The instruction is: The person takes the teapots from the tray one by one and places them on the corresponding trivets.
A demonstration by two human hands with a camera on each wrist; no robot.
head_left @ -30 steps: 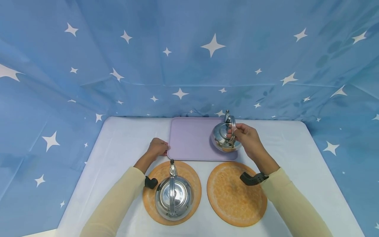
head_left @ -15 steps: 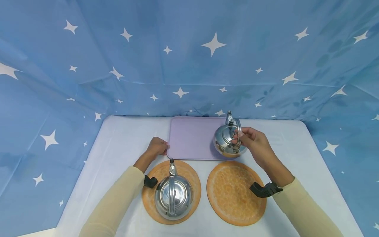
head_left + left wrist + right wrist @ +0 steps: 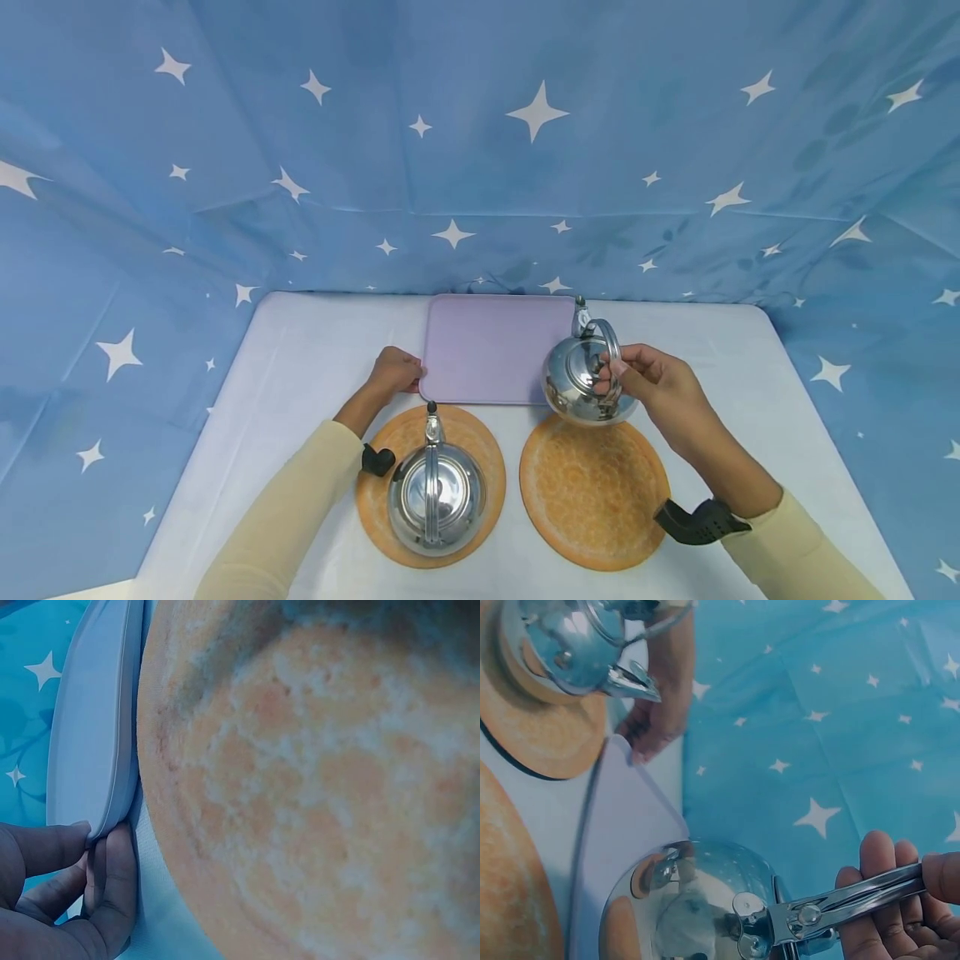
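At purple tray [image 3: 487,350], right hand [image 3: 667,396] gripping steel kettle [image 3: 567,387] by its handle [image 3: 611,335], fingers curled round, left hand [image 3: 395,371] pinching tray corner.

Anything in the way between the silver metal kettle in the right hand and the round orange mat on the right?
Nothing visible. In the head view, the silver metal kettle in the right hand overlaps the far edge of the round orange mat. The second silver kettle stands aside, to the left.
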